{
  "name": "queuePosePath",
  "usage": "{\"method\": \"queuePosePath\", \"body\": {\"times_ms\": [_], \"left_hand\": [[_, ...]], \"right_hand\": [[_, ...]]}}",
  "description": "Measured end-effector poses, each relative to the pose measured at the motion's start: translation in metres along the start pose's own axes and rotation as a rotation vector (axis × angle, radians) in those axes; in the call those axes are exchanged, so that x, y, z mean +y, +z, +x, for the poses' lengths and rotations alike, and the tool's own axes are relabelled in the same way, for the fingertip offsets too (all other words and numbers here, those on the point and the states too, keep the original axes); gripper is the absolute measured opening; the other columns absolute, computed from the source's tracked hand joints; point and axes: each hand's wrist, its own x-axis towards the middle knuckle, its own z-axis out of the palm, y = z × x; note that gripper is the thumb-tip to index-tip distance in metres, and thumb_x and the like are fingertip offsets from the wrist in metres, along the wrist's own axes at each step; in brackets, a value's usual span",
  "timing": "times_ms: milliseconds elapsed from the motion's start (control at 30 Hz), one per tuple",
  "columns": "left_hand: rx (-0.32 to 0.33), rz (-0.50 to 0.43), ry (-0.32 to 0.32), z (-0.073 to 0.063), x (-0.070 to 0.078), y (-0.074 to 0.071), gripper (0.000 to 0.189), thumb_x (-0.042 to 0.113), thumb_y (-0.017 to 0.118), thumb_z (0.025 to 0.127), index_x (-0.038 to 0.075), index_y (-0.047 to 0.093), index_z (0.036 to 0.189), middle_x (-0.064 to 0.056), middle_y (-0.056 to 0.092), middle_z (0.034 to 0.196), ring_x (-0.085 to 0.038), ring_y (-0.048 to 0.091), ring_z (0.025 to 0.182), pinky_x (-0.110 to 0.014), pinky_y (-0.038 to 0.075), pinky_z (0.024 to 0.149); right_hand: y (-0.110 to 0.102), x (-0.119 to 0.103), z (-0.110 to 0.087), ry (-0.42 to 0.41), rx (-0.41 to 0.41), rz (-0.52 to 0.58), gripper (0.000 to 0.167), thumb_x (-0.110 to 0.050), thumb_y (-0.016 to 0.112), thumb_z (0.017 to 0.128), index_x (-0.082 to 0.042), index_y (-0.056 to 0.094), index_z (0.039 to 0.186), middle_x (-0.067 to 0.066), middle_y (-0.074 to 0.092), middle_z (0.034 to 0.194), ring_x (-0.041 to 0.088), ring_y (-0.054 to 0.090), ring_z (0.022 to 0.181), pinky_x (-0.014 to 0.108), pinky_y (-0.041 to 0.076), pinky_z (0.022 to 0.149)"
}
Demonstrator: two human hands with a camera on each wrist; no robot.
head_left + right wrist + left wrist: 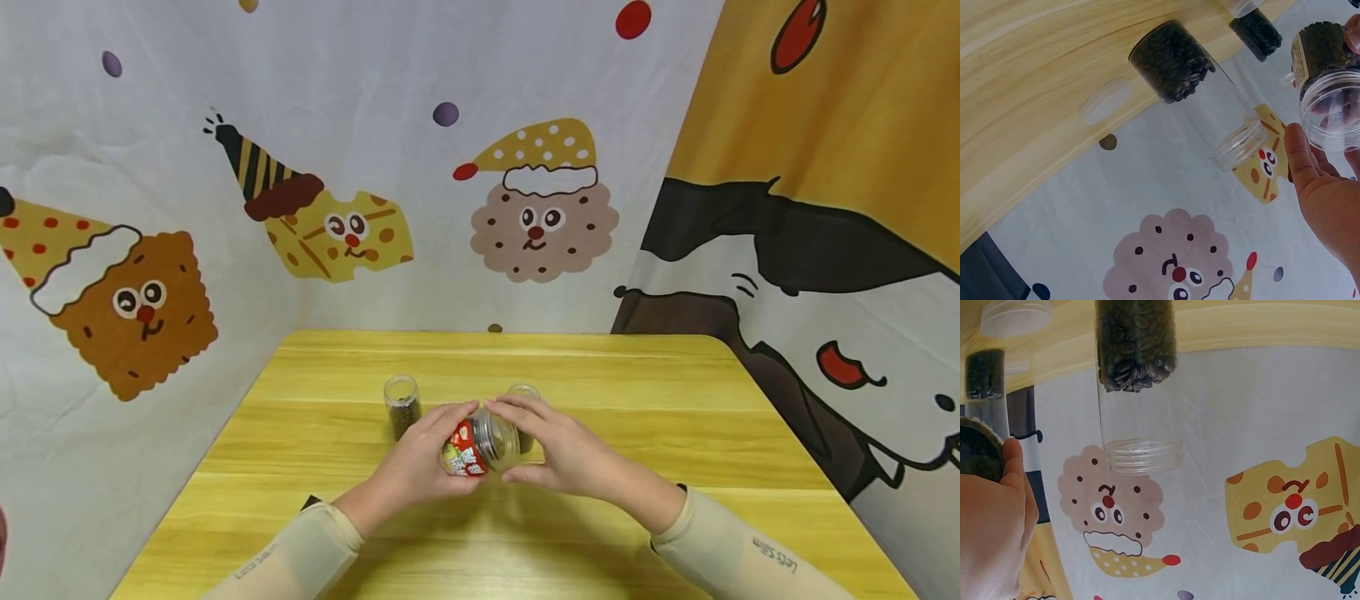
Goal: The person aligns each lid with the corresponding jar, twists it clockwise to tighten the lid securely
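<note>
Head view: your left hand (427, 454) grips the red-labelled jar (463, 454), fingers curled round its body, above the table (600, 542). Your right hand (562, 442) arches about the jar's clear end, thumb apart from fingers; you cannot tell if it presses. Beyond and left of the red-labelled jar stands a clear bean jar (405, 417), partly filled; beyond and right, a second jar (523, 390), partly hidden.

Left wrist view: nearer jar holds dark beans, threaded mouth exposed. Only the red-labelled jar's dark end shows beside your fingers.

Right wrist view: the red-labelled jar has dark contents behind its clear end. A translucent lid (1107, 100) lies past the nearer bean jar from it.
</note>
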Motion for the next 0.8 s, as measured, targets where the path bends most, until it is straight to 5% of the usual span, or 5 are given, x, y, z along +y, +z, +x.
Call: {"method": "queuePosePath", "body": {"times_ms": [667, 800], "left_hand": [[0.015, 0.026, 0.045, 0.0024, -0.0075, 0.0043, 0.104, 0.03, 0.105, 0.062, 0.004, 0.055, 0.15, -0.015, 0.065, 0.142, -0.029, 0.07, 0.124, -0.037, 0.065, 0.1], [0.014, 0.028, 0.045, 0.0021, -0.0074, 0.0041, 0.103, 0.03, 0.105, 0.062, 0.003, 0.056, 0.149, -0.015, 0.066, 0.141, -0.028, 0.069, 0.124, -0.037, 0.065, 0.1]], "right_hand": [[-0.0023, 0.0026, 0.004, 0.027, -0.008, 0.027, 0.095, -0.042, 0.094, 0.08, -0.011, 0.049, 0.159, 0.016, 0.06, 0.152, 0.034, 0.067, 0.133, 0.045, 0.062, 0.105], [-0.0012, 0.0031, 0.0032, 0.05, -0.014, 0.048, 0.094, -0.044, 0.092, 0.082, -0.011, 0.049, 0.159, 0.018, 0.061, 0.15, 0.029, 0.073, 0.121, 0.043, 0.066, 0.099]]}}
